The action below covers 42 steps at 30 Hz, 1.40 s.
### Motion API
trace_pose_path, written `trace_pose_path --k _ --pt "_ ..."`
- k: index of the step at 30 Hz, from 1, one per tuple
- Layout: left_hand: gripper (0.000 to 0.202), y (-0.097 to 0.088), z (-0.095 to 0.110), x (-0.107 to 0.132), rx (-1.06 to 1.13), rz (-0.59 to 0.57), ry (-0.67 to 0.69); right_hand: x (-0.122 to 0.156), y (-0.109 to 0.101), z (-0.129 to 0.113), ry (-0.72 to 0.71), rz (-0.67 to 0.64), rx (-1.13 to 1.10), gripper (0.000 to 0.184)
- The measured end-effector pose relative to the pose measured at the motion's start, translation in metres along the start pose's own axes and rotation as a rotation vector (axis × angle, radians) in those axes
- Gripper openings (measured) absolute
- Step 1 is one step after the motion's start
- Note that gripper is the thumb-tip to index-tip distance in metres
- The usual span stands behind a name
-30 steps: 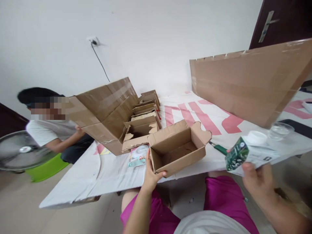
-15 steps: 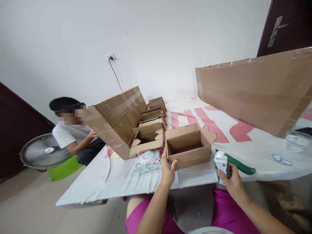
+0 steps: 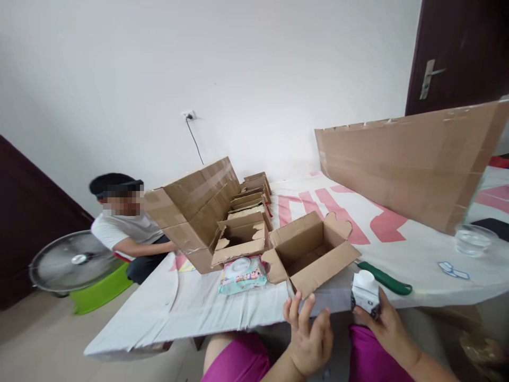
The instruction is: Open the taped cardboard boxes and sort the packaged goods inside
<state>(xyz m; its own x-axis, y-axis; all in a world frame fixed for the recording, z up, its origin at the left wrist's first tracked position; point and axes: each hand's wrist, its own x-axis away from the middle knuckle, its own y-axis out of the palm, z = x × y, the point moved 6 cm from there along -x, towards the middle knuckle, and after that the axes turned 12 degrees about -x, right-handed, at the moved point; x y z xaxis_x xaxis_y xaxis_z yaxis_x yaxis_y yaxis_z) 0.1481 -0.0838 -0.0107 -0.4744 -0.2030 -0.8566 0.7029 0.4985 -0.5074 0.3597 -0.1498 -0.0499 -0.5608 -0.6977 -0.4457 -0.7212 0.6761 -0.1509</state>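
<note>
My right hand (image 3: 387,329) grips a small white carton with a white screw cap (image 3: 365,293), held upright just below the table's front edge. My left hand (image 3: 310,334) is off the box, fingers spread, holding nothing, just below the small open cardboard box (image 3: 312,257). That box sits empty, flaps up, at the front of the white sheet-covered table (image 3: 191,302). A wet-wipes pack (image 3: 242,273) lies left of it. A green-handled tool (image 3: 385,278) lies right of the box, behind the carton.
A large open cardboard box (image 3: 194,207) with a row of small cartons (image 3: 248,204) stands behind. A big cardboard sheet (image 3: 409,162) leans at right, a clear glass dish (image 3: 473,239) near it. Another person (image 3: 127,228) sits at left by a fan (image 3: 71,262).
My left hand has let go of the small box and dropped below the table edge. The box has turned slightly. My right hand brought the carton in from the right and keeps it upright.
</note>
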Motion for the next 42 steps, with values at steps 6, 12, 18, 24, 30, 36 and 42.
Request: trace_pose_path --k 6,12,18,24,30,36,42 --pt "0.059 -0.031 0.013 -0.039 0.374 -0.077 0.101 -0.007 0.006 -0.048 -0.159 -0.093 -0.091 0.044" --pt "0.069 -0.007 -0.002 -0.102 0.830 -0.342 -0.186 -0.061 0.015 -0.105 -0.335 -0.104 -0.143 0.053" --pt "0.056 0.070 -0.050 -0.199 1.139 -0.500 -0.654 -0.194 0.062 -0.138 -0.117 -0.197 0.083 0.054" --pt "0.041 0.094 -0.063 -0.195 0.998 -0.640 -0.838 -0.224 0.082 -0.127 -0.078 -0.249 0.174 0.044" --pt "0.077 0.054 -0.042 -0.145 0.411 -0.936 -0.226 -0.172 0.049 -0.108 -0.177 -0.306 0.169 0.052" --pt "0.055 0.016 -0.054 -0.105 0.033 -0.921 0.127 -0.083 0.027 -0.118 -0.608 -0.609 0.185 0.063" --pt "0.015 -0.026 -0.075 -0.063 -0.157 -0.348 0.108 -0.010 0.024 -0.109 -0.963 -0.661 0.311 0.062"
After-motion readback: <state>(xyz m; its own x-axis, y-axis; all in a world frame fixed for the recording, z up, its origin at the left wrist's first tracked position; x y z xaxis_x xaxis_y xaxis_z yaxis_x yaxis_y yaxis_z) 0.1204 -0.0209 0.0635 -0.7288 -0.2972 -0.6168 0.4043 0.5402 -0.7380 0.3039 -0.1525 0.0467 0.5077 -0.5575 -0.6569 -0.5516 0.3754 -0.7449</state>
